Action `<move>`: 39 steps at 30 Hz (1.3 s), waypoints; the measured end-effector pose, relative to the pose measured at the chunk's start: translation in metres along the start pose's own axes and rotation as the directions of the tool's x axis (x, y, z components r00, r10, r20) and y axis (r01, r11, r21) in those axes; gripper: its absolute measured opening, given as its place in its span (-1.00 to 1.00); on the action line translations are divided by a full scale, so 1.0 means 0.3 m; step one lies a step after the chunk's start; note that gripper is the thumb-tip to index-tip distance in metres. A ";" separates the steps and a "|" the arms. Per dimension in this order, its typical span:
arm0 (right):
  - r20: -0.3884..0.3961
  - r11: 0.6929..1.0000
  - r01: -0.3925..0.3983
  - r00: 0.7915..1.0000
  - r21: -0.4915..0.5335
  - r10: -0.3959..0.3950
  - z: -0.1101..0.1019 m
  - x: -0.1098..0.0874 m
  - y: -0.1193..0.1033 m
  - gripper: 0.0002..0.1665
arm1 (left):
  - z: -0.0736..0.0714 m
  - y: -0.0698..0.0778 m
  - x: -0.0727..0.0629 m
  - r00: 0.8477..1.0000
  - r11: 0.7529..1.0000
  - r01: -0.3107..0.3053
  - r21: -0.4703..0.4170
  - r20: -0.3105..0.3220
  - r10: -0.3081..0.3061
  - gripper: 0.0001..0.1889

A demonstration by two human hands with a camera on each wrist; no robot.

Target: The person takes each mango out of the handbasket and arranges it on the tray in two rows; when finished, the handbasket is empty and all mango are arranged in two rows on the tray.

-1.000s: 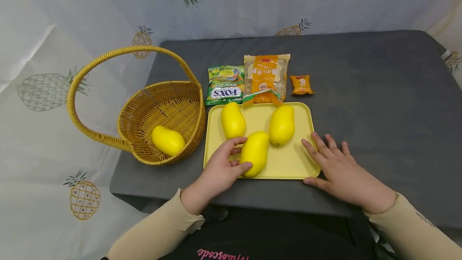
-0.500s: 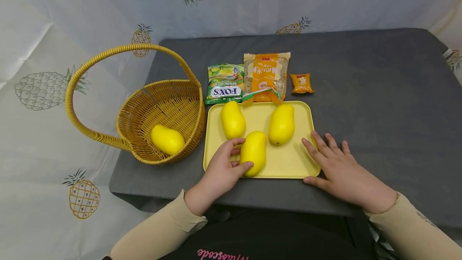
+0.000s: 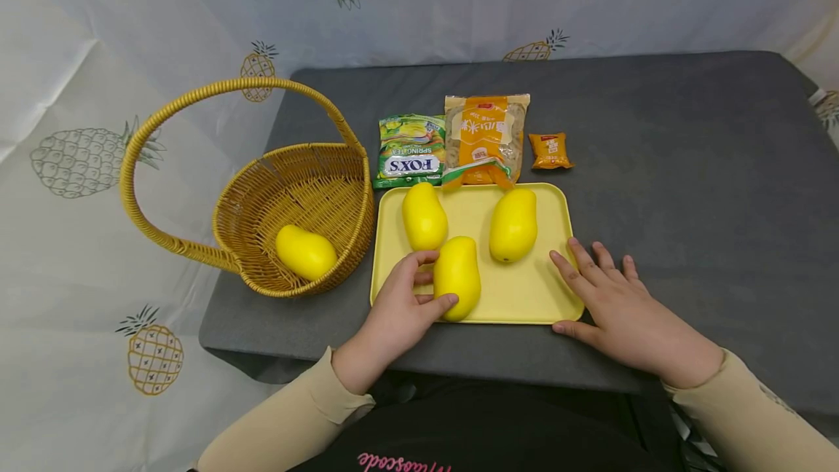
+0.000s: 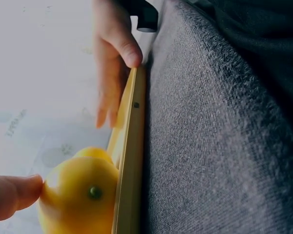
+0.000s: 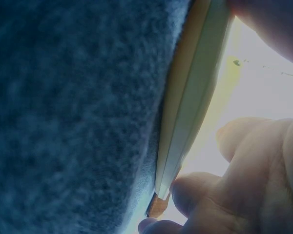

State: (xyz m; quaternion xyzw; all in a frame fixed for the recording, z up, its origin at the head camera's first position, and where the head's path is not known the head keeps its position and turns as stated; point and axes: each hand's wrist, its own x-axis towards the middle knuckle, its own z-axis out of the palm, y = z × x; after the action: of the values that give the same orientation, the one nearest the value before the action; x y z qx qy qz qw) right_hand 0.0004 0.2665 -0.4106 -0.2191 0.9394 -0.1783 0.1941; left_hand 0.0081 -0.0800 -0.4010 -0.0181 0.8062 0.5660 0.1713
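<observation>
From here, the left grip (image 3: 401,304), lower centre, curls round a smooth yellow oval mango (image 3: 457,279), probably light, firm, slippery; best held mid-body. The right grip (image 3: 619,315) is spread wide.

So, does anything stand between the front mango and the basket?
Yes: the left hand around the front mango, then the tray's left rim and the basket's right wall. No other object shows between them.

Upside down on the green candy bag (image 3: 411,154), there's "FOX'S", with "SPRING TEA" beside it! Chinese characters on the rice-cracker bag (image 3: 486,137), too small to make out; pink script on the black top (image 3: 498,421), seemingly ending "oscode".
</observation>
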 end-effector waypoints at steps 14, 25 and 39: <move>0.008 1.000 -0.002 1.000 -0.002 0.002 -0.002 0.002 0.003 0.30 | -0.033 0.020 -0.019 0.999 0.999 0.024 0.036 -0.025 -0.023 -0.32; 0.008 1.000 0.003 1.000 0.005 -0.003 -0.002 0.000 0.005 0.31 | -0.100 0.061 -0.055 0.999 0.998 -0.007 0.067 -0.053 0.011 -0.36; 0.012 1.000 0.006 1.000 0.022 -0.006 0.000 0.000 0.015 0.32 | -0.389 0.157 -0.067 0.909 0.999 -0.037 0.008 -0.415 0.037 -0.42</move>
State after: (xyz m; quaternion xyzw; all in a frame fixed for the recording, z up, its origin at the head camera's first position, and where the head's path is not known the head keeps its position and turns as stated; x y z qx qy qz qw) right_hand -0.0011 0.2701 -0.4125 -0.2207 0.9355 -0.1880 0.2017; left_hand -0.0132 -0.1738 -0.3172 -0.1226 0.8245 0.5523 -0.0147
